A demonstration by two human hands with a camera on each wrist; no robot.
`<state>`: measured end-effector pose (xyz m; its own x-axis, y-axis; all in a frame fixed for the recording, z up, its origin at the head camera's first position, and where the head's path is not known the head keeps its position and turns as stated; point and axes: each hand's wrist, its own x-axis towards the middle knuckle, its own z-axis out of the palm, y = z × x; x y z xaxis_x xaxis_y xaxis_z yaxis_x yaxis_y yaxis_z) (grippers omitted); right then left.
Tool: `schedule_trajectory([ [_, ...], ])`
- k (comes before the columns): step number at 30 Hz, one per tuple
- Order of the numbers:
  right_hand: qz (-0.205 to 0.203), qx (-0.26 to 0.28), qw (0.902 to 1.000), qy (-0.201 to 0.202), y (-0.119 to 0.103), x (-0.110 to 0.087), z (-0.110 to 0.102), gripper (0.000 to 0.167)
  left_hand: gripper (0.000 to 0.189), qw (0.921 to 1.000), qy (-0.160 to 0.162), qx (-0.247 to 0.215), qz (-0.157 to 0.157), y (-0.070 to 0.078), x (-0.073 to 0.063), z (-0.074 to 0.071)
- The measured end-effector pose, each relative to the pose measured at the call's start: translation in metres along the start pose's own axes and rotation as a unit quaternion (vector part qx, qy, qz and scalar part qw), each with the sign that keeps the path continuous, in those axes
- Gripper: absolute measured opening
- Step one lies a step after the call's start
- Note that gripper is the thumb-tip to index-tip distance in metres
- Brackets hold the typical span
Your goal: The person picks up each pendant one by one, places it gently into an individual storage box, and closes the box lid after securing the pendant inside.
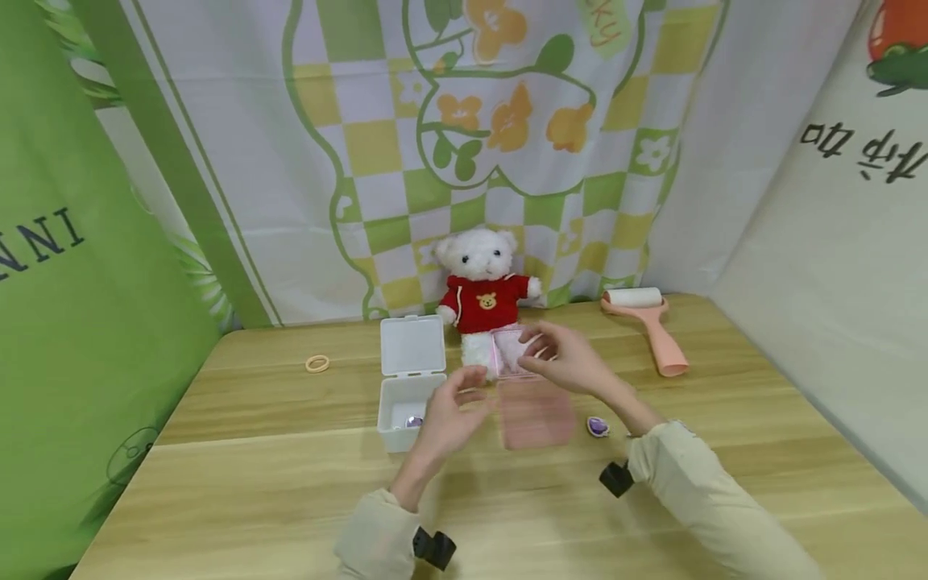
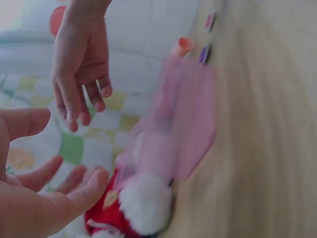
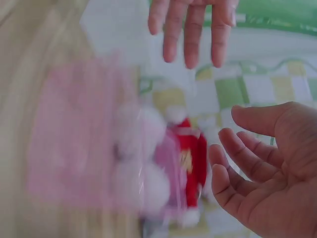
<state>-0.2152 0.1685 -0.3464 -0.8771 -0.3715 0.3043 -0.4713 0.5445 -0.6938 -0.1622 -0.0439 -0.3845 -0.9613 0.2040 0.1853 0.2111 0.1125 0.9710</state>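
My left hand (image 1: 451,411) hovers with loosely bent fingers between two small boxes, holding nothing. Beside it stands a white box (image 1: 392,439), its lid raised, with a purple gem (image 1: 414,421) inside. A see-through pink box (image 1: 537,415) lies open to the right, its clear lid tipped up before the teddy bear's legs. My right hand (image 1: 564,358) is over that lid's right side, and the right wrist view shows its fingers (image 3: 252,153) relaxed with nothing between them. On the table right of the pink box lies another purple gem (image 1: 598,427) in a pale setting.
A white teddy bear (image 1: 487,304) in a red hoodie sits against the patterned cloth at the back. A pink-handled lint roller (image 1: 656,330) lies at the back right. A peach-coloured ring (image 1: 317,364) is on the left. In the left wrist view a small reddish piece (image 2: 210,21) lies beyond the purple gem.
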Motion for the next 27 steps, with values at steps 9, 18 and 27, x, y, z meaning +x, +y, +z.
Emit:
schedule_trajectory([
  [9, 0.092, 0.019, 0.9953, 0.026, 0.059, -0.069, -0.029, 0.022, 0.086, 0.9939, -0.013, 0.093, -0.057, -0.03, -0.001, 0.034],
  [18, 0.173, 0.088, 0.9808, -0.011, 0.102, -0.119, -0.047, 0.033, 0.086, 0.9947, -0.011, 0.051, -0.088, -0.045, 0.011, 0.036],
  [27, 0.184, 0.061, 0.9806, -0.032, 0.113, -0.14, -0.05, 0.04, 0.091, 0.9943, -0.038, 0.011, -0.099, -0.051, 0.016, 0.036],
])
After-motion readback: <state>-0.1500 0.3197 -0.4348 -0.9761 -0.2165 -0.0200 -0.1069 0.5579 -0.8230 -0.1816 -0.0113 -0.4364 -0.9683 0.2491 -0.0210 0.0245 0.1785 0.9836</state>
